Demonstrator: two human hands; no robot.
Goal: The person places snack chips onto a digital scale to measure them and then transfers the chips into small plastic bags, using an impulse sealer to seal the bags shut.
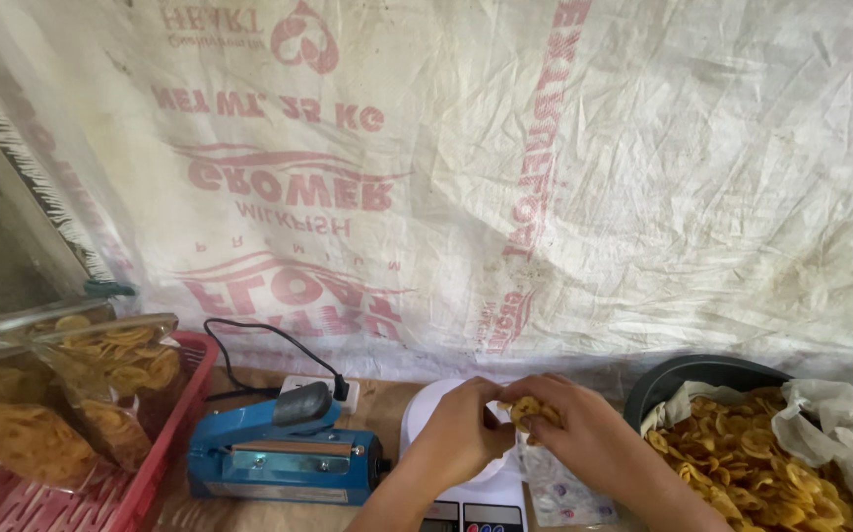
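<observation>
Both hands met over the round white pan of a small kitchen scale [426, 406] at the near edge of the desk [372, 394]. The right hand [584, 433] was curled shut around a few yellow banana chips [525, 408], pinched at its fingertips right where they touched the left hand [466, 432], whose fingers were also folded in against the same chips. So the chips lay between the two hands, directly above the scale. The heap they matched filled a dark round basin [683, 379] lined with white plastic, just to the right, nearer the right hand. To the left stood a blue heat sealer [284, 453] with its black cord, and beyond it a red basket [165, 443] holding filled clear bags of chips [116, 379]
</observation>
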